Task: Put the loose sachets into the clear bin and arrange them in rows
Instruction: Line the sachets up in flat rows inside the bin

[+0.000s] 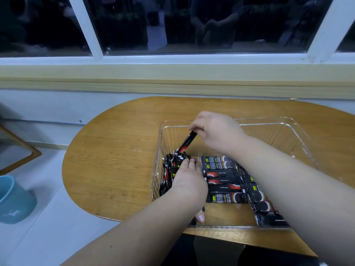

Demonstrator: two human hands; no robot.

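Wooden table point(119, 160), one clear bin point(269, 120), six sachets point(222, 180) rowed, right grip point(217, 131) pinching one sachet point(187, 141), left grip point(189, 177) flat on pile point(168, 169)

The clear bin point(299, 131) looks like glossy transparent plastic with bright glints along its rim. The sachets point(222, 181) inside have a slick, faintly shiny printed film. The tabletop point(119, 150) is smooth grained wood. The blue mug point(13, 200) looks matt ceramic.

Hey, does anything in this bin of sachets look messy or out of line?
Yes: the left pile of sachets in the clear bin stands jumbled under the left hand, unlike the flat middle row. The right hand pinches one sachet tilted.
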